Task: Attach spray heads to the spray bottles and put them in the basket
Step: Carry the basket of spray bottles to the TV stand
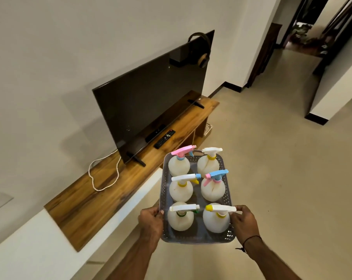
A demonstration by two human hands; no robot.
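Fingers of my left hand (150, 219) and right hand (244, 222) curl round the rims of the grey perforated plastic basket (199, 237), lower centre. Six white round spray bottles (180, 190) stand inside, heads on.

Floor (272, 168) ahead & to my right lies open, wide way thru toward the doorway (304, 33). On my left the wooden TV bench (102, 190) runs alongside, just beside the basket (164, 190) I carry; TV (150, 98), remotes (164, 138) & a white cable (104, 174) sit on it. Wall corner (332, 98) juts in far right.
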